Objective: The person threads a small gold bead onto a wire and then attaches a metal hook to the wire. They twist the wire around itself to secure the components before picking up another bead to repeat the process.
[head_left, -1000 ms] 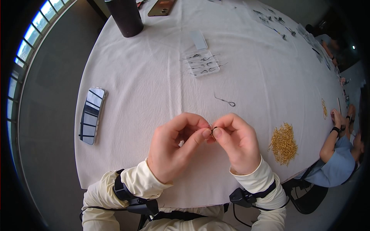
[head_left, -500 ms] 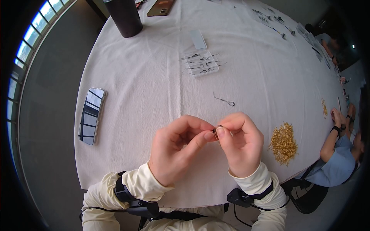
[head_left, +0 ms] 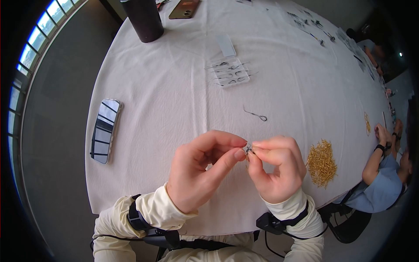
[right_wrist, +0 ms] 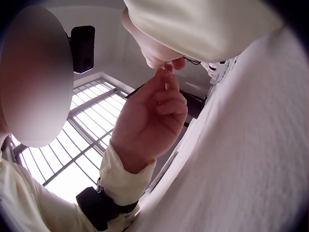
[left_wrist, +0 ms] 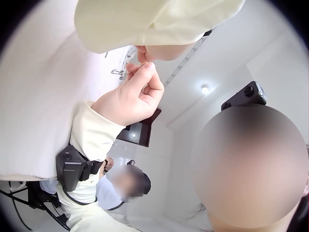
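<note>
In the head view both hands meet over the white tablecloth, fingertips almost together. My left hand (head_left: pixel 203 168) pinches a small dark wiry piece (head_left: pixel 248 149) between thumb and index finger. From the opposite side the thumb and fingers of my right hand (head_left: pixel 279 168) pinch the same piece. A thin strand hangs below it. Its exact kind is too small to tell. Both wrist views show the fingertips close together, with the piece mostly hidden. Just beyond the hands lies a dark looped strand (head_left: pixel 257 115). A pile of small gold-coloured metal pieces (head_left: pixel 322 163) lies right of my right hand.
A clear compartment box (head_left: pixel 231 83) holds several dark hook-like pieces with thin tails, its lid (head_left: pixel 226 45) behind it. Left lies a phone (head_left: pixel 104 131). Farther back are a dark cup (head_left: pixel 143 22) and another phone (head_left: pixel 184 8). Another person (head_left: pixel 386 179) sits at the right.
My right hand has shifted slightly right and turned, its fingers now further from the left fingertips. More of the dark piece shows between them. My left hand has moved slightly right.
</note>
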Motion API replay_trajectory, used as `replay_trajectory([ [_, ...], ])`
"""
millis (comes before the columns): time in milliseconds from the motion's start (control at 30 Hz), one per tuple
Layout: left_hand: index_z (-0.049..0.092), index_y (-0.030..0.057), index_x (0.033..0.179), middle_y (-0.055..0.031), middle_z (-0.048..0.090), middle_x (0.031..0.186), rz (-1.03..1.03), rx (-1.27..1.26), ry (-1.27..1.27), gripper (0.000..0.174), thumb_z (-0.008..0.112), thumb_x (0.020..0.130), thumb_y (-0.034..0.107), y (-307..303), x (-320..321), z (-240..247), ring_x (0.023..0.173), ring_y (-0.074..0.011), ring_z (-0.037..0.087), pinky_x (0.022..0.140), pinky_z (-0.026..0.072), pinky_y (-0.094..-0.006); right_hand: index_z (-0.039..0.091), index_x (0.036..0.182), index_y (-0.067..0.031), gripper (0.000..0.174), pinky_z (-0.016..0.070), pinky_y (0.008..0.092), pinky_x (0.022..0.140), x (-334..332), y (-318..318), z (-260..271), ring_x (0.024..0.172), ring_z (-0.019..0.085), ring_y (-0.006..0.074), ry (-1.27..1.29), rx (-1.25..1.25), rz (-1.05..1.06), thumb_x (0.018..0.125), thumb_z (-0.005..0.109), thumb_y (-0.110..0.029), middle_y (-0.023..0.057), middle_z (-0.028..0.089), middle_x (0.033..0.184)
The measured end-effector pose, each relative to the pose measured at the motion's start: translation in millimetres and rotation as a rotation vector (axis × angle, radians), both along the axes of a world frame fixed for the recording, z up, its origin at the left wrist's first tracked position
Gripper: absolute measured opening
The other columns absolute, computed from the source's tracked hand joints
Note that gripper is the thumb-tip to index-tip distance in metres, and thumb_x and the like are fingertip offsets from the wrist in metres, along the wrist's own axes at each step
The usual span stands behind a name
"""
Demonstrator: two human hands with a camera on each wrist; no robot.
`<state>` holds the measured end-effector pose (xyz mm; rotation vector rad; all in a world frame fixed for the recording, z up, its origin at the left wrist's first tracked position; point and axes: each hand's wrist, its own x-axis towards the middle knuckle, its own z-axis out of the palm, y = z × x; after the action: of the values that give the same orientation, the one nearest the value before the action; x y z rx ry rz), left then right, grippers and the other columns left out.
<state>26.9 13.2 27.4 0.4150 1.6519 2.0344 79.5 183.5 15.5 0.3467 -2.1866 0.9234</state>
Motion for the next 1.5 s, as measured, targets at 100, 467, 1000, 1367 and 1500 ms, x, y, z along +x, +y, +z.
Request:
replay_trajectory([
  [100, 0.065, -0.0055, 0.110, -0.0080, 0.070, 0.102, -0.015, -0.047, 0.030, 0.014, 0.065, 0.097, 0.000, -1.5, -1.4, 0.0, 0.094, -0.0106, 0.065, 0.084, 0.0529, -0.0250, 0.064, 0.093, -0.0011, 0.027, 0.0547, 0.0312, 0.060, -0.7, 0.8, -1.0, 0.074, 0.065, 0.0230, 0.022, 0.043, 0.005, 0.073, 0.079, 0.010, 0.0099, 0.067, 0.096],
  [467, 0.067, -0.0048, 0.105, -0.0078, 0.071, 0.094, -0.008, -0.228, 0.191, 0.011, 0.066, 0.095, -0.001, -3.7, -4.0, 4.9, 0.088, -0.0104, 0.065, 0.080, 0.0521, -0.0241, 0.067, 0.093, -0.0051, 0.028, 0.0500, 0.0324, 0.073, -2.5, 4.9, 3.2, 0.084, 0.070, 0.0196, 0.097, 0.222, -0.022, 0.070, 0.082, 0.004, 0.0049, 0.069, 0.097],
  [1000, 0.071, 0.0009, 0.093, -0.0064, 0.071, 0.082, 0.131, -0.279, 0.724, 0.013, 0.073, 0.083, -0.007, -1.2, -2.3, 10.7, 0.060, -0.0095, 0.058, 0.054, 0.0439, -0.0232, 0.071, 0.088, -0.0078, 0.016, 0.0368, 0.0348, 0.081, 9.1, 5.3, 11.7, 0.090, 0.071, 0.0147, 0.162, 0.480, -0.145, 0.076, 0.081, -0.007, 0.0016, 0.071, 0.097],
  [1367, 0.071, 0.0027, 0.092, -0.0069, 0.069, 0.079, 0.222, -0.332, 1.001, 0.020, 0.079, 0.077, -0.007, -0.2, -2.0, 4.3, 0.062, -0.0128, 0.061, 0.052, 0.0463, -0.0241, 0.072, 0.089, -0.0068, 0.015, 0.0352, 0.0346, 0.080, 10.9, 5.3, 12.1, 0.088, 0.071, 0.0138, 0.156, 0.472, -0.156, 0.077, 0.081, -0.008, 0.0013, 0.071, 0.096],
  [1500, 0.071, 0.0027, 0.092, -0.0066, 0.069, 0.078, 0.218, -0.334, 0.993, 0.020, 0.079, 0.077, -0.007, -0.8, -2.2, 5.5, 0.062, -0.0133, 0.062, 0.052, 0.0465, -0.0244, 0.072, 0.089, -0.0068, 0.016, 0.0351, 0.0345, 0.080, 10.4, 5.4, 11.0, 0.088, 0.071, 0.0133, 0.157, 0.466, -0.159, 0.077, 0.082, -0.007, 0.0011, 0.071, 0.096],
])
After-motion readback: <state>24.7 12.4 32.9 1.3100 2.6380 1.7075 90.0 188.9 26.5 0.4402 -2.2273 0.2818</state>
